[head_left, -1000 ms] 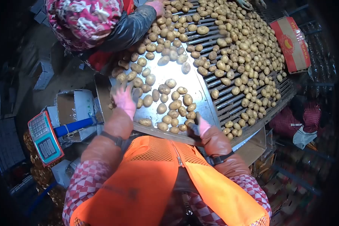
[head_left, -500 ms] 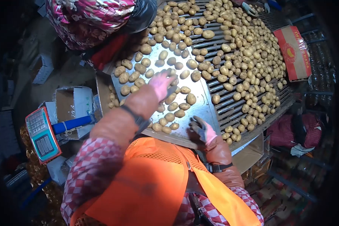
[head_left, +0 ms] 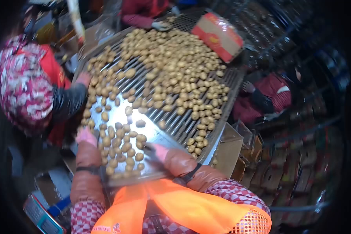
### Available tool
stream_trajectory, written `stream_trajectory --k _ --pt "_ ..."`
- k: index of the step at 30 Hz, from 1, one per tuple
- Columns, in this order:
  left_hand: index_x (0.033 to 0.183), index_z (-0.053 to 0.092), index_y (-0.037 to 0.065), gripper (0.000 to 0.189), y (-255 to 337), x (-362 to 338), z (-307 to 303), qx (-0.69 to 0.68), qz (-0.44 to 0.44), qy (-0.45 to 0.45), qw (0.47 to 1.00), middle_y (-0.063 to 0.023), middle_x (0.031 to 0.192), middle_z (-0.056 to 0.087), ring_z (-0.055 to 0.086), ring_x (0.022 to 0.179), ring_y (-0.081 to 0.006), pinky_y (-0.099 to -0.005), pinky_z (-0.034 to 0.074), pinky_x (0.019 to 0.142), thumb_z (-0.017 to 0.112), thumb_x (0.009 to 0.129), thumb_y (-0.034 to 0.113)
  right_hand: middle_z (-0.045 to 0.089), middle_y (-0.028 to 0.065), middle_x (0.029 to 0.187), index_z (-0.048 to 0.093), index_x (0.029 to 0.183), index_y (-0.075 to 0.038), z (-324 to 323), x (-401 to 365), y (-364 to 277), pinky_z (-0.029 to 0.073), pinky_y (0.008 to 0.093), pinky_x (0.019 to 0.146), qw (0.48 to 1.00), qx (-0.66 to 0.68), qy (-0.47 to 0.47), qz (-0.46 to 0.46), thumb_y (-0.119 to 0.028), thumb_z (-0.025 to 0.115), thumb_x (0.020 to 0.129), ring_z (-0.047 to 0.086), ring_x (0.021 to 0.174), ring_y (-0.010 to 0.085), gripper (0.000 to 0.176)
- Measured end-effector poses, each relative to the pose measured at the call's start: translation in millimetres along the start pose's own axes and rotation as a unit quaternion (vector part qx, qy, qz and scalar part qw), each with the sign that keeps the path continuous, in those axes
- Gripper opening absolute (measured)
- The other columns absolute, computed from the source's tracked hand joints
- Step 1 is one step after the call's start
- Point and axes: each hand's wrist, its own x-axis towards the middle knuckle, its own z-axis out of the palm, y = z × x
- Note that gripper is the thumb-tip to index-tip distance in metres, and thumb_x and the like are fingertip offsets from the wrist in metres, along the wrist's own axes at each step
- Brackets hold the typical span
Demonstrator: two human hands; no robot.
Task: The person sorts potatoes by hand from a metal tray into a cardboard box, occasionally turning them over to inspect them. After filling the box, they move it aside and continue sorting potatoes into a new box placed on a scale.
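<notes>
In an apparent gathering step, my left hand [head_left: 86, 135] and right hand [head_left: 158, 151] flank potatoes [head_left: 126, 147], grips too blurred to tell; the next sweep likely wants cupped palms.

The room around the worktop [head_left: 155, 130] is dim, with darkness at its outer parts, while light shines brightly on the metal. Beyond the right edge stands an open cardboard box [head_left: 228, 146]; farther right are blurred cartons [head_left: 277, 169]. Pale boxes [head_left: 60, 182] stand left of the near left corner.
</notes>
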Motion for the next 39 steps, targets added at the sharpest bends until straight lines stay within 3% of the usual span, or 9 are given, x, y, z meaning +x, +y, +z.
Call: stream_trajectory --k 12,15,19,20,22,25,29,34,39 --pt "0.118 0.064 0.012 0.031 58.5 -17.0 -27.8 -0.144 0.031 -0.105 0.983 -0.019 0.113 0.069 0.066 0.104 -0.0386 -0.0481 0.051 0.089 0.053 0.096 0.03 0.054 0.006 0.133 0.048 0.144 -0.013 25.9 -20.3 -34.2 0.05 0.0286 0.089 0.989 -0.113 -0.079 -0.047 -0.018 0.058 0.1 0.057 0.11 0.0144 0.046" --pt "0.123 0.062 0.009 0.033 66.5 -12.2 28.2 -0.493 -0.144 -0.202 0.834 -0.0182 0.107 0.071 0.067 0.103 -0.0357 -0.0429 0.051 0.093 0.057 0.095 0.026 0.054 0.0046 0.131 0.042 0.148 -0.016 6.5 -3.8 -12.4 0.05 0.0289 0.089 0.99 0.029 -0.12 -0.061 -0.02 0.06 0.099 0.056 0.112 0.014 0.052" --pt "0.106 0.071 0.004 0.022 147.5 -91.9 -84.9 -0.373 0.273 -0.12 0.879 -0.0242 0.092 0.071 0.071 0.091 -0.0303 -0.0395 0.055 0.082 0.069 0.09 0.018 0.043 0.0086 0.147 0.023 0.156 -0.013 -0.8 -0.1 -7.9 0.045 0.039 0.102 0.935 -0.154 -0.112 -0.299 -0.052 0.066 0.088 0.048 0.132 0.0246 0.09" --pt "0.105 0.071 0.003 0.024 146.4 -74.6 -19.9 -0.436 0.195 -0.074 0.875 -0.024 0.094 0.071 0.071 0.091 -0.0311 -0.0406 0.054 0.081 0.071 0.089 0.02 0.056 0.0073 0.133 0.039 0.148 -0.01 -8.4 14.8 8.5 0.049 0.0342 0.091 0.948 0.243 -0.195 -0.07 -0.042 0.07 0.089 0.056 0.118 0.0206 0.074" --pt "0.114 0.069 0.006 0.034 153.2 -57.2 -53.9 -0.484 0.113 -0.169 0.851 -0.0237 0.107 0.069 0.068 0.096 -0.0389 -0.044 0.053 0.082 0.068 0.09 0.03 0.066 -0.0036 0.092 0.068 0.115 -0.015 0.8 -36.7 -47.5 0.043 0.0297 0.063 0.981 0.117 -0.097 -0.121 -0.031 0.063 0.093 0.051 0.073 0.0087 0.028" --pt "0.145 0.046 0.012 0.072 118.8 -62.6 -29.5 -0.02 0.373 -0.053 0.926 -0.0168 0.153 0.04 0.033 0.141 -0.0447 -0.0553 0.03 0.114 0.068 0.085 0.044 0.062 -0.0008 0.09 0.065 0.121 -0.022 -44.5 -75.3 -49.5 0.038 0.0254 0.047 0.973 0.219 0.016 0.075 -0.029 0.065 0.089 0.05 0.061 0.0084 0.033" --pt "0.149 0.041 0.013 0.071 79.1 -76.9 -12.3 -0.064 0.418 -0.033 0.906 -0.0211 0.151 0.04 0.033 0.139 -0.049 -0.057 0.032 0.113 0.067 0.088 0.039 0.063 -0.0006 0.095 0.056 0.134 -0.017 -122.9 -127.8 55.3 0.044 0.024 0.057 0.96 0.212 0.133 -0.128 -0.022 0.063 0.093 0.057 0.072 0.0086 0.043" --pt "0.15 0.04 0.016 0.069 78.0 -100.6 -5.4 0.012 0.356 -0.014 0.934 -0.0171 0.148 0.045 0.041 0.133 -0.0471 -0.058 0.037 0.107 0.061 0.091 0.045 0.057 0.0021 0.093 0.056 0.121 -0.011 -180.3 -244.8 116.2 0.035 0.0221 0.038 0.795 0.486 0.36 0.052 -0.033 0.057 0.098 0.053 0.058 0.0118 0.031" --pt "0.151 0.037 0.018 0.07 123.7 -113.4 -7.6 0.09 0.253 -0.01 0.963 -0.014 0.151 0.042 0.043 0.133 -0.0413 -0.0578 0.038 0.102 0.052 0.093 0.055 0.059 0.0033 0.097 0.053 0.125 -0.011 -196.6 -245.6 157.6 0.041 0.0218 0.044 0.823 0.525 0.211 -0.05 -0.033 0.054 0.1 0.057 0.066 0.0129 0.034"
